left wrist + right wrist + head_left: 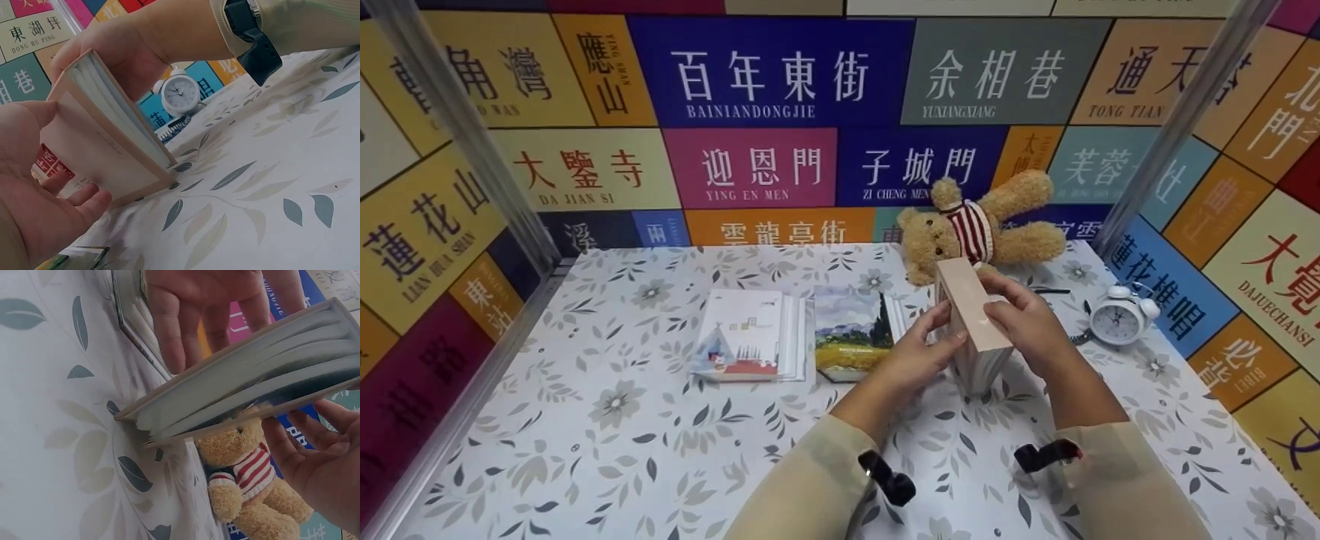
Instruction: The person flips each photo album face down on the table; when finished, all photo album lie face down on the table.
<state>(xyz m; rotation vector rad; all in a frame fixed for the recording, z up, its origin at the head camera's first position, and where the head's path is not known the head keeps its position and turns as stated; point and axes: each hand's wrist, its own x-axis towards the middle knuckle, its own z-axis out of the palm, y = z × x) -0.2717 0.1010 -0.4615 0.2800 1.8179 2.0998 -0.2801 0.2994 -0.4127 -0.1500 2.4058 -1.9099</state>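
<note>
We see the pinkish-beige book (966, 291) on the right part of the table (607, 457), spine upward, its covers' lower edges down at the cloth and its pages bowed between them. The right hand (1030, 321) grips it, thumb against the spine and fingers on the right cover; in the left wrist view most of that hand is hidden behind the book. The left hand (919, 354) has its thumb at the spine's near edge and its fingers stretched loosely beside the left cover; we cannot tell how firmly they press. Red lettering on that cover is partly masked by those fingers.

Just left, the landscape-covered book (851, 337) is partly hidden by the left hand, and beyond it lies the white-covered book (746, 330). Behind, the teddy bear (971, 229) lies in a striped top, one arm mostly concealed by the book. A dark, slender object (1080, 337) beside the alarm clock (1116, 319) is hard to make out. Lettered wall panels (769, 71) run off the picture's edges.
</note>
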